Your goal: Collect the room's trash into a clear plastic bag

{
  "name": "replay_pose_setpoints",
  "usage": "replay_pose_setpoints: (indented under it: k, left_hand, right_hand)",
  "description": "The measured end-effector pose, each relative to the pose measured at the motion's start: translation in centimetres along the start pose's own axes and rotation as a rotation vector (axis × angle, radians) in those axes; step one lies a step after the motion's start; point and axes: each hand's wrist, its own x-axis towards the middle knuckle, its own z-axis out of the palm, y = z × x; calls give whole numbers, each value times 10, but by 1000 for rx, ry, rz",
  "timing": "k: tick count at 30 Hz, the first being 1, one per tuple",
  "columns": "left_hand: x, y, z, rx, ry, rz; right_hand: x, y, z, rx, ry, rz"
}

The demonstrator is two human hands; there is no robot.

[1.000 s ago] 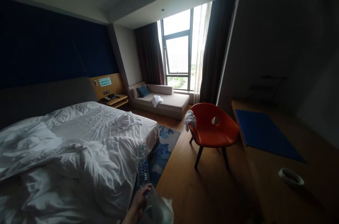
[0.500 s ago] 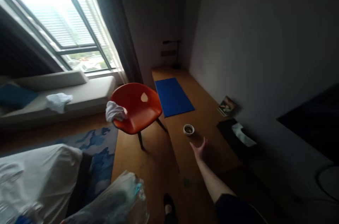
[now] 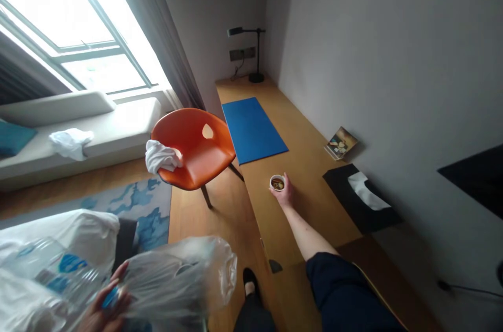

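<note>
The clear bag (image 3: 181,279) hides most of the left hand (image 3: 104,311), cut by the bottom edge.

Orange chair (image 3: 192,148) beside wooden desk (image 3: 302,154), bright window (image 3: 74,33).

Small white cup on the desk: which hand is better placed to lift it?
Right. The right hand already touches the small white cup on the desk, fingers beside it. The left hand is occupied with a plastic bag and bottle.

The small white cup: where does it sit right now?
The small white cup stands on the long wooden desk, right of centre, touched by the right hand, just below the blue mat.
</note>
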Motion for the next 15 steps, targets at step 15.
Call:
replay_pose_setpoints:
  k: [15]
  left_hand:
    - [-35, -17, 31, -385, -180, -4]
  right_hand:
    - [-133, -148, 1, 452, -697, -192]
